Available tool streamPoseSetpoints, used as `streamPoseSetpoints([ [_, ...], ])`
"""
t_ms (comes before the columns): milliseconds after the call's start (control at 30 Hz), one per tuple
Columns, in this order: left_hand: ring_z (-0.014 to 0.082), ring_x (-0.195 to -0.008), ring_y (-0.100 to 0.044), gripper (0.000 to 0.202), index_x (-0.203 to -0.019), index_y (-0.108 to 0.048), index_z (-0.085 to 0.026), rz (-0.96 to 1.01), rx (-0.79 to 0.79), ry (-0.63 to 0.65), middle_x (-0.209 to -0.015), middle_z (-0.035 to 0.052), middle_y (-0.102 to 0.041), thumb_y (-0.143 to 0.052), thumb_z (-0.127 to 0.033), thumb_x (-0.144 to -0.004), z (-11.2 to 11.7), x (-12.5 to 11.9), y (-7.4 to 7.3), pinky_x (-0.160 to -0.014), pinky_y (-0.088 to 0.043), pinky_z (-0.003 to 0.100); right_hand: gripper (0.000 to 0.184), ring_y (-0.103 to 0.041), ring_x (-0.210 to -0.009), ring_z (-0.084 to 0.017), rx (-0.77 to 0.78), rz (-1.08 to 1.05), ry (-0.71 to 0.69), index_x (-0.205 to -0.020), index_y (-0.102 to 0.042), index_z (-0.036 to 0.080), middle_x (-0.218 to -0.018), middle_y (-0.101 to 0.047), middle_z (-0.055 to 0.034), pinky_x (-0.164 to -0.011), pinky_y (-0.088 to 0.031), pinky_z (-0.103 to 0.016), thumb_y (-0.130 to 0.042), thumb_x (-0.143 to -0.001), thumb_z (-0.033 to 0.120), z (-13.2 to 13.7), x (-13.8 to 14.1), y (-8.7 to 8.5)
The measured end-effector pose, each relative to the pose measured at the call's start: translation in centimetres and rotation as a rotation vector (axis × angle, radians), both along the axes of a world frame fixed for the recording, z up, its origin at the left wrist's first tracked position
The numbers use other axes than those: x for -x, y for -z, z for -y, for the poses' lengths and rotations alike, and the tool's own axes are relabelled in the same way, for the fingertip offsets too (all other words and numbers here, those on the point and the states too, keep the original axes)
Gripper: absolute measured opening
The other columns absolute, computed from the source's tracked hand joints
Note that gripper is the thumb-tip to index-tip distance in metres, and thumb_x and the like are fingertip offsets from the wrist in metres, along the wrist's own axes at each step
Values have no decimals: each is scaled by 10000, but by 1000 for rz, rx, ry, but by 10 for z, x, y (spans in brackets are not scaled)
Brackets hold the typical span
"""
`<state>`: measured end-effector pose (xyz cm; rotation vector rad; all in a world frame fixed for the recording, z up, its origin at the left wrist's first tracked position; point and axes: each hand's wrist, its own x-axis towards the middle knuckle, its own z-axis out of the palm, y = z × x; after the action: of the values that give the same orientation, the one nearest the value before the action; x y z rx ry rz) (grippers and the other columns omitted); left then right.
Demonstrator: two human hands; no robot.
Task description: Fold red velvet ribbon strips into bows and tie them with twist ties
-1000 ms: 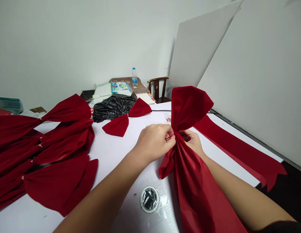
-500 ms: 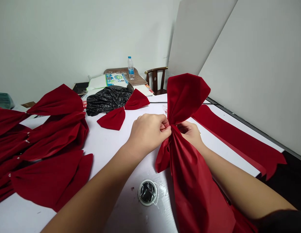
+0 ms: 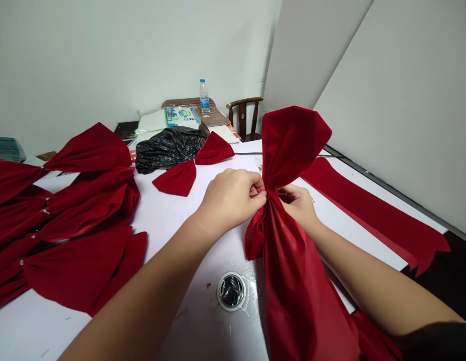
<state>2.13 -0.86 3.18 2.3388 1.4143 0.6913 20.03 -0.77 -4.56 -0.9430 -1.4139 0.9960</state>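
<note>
Two bare hands pinch a red velvet bow at its gathered waist.

The left hand [image 3: 230, 200] and right hand [image 3: 298, 206] hold their grip clamped on the red velvet bow [image 3: 291, 145] from either side (the right fingers are partly hidden behind the fabric), its tails trailing toward the person across the white surface [image 3: 180, 240]. More red bows [image 3: 82, 200] lie heaped to the left; a smaller bow [image 3: 187, 168] touches a black plastic bag [image 3: 168, 149]; a red ribbon strip [image 3: 375, 215] lies to the right.

Black plastic bag [image 3: 168, 149], wooden chair [image 3: 243, 116], water bottle [image 3: 204, 99] (plastic, it seems)
</note>
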Motion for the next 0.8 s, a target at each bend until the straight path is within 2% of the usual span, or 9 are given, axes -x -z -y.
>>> streamPoseSetpoints([
  [133,186,-735,-621,137,-764,-728,-217,-44,-26,-8,-754,13,-721,-601,-242,-809,1,-2,-2,-640,-362,302,351,-663,-742,-195,-2,-8,1,-765,-722,173,-782,-711,-47,-718,-536,-306,-902,-645,448,2,0,-2],
  [300,177,-750,-632,144,-804,-751,-221,8,22,16,-813,5,-750,-618,-277,-816,-1,5,-5,-635,-356,299,372,-664,-691,-175,-19,-60,14,-769,-723,170,-747,-710,-47,-690,-549,-286,-892,-665,484,-1,-1,-2],
  [533,166,-735,-630,113,-739,-735,-233,26,29,-8,-726,-29,-724,-626,-236,-766,2,1,-4,-642,-376,294,366,-678,-715,-179,-45,-30,-20,-781,-732,157,-777,-724,-53,-680,-555,-267,-911,-655,450,-2,-1,3],
  [800,163,-748,-631,101,-777,-723,-242,43,54,0,-776,-44,-737,-628,-269,-795,-2,5,-4,-624,-366,289,324,-636,-658,-133,-84,-53,-10,-770,-725,165,-730,-701,-29,-677,-551,-229,-891,-695,432,-2,-2,1],
])
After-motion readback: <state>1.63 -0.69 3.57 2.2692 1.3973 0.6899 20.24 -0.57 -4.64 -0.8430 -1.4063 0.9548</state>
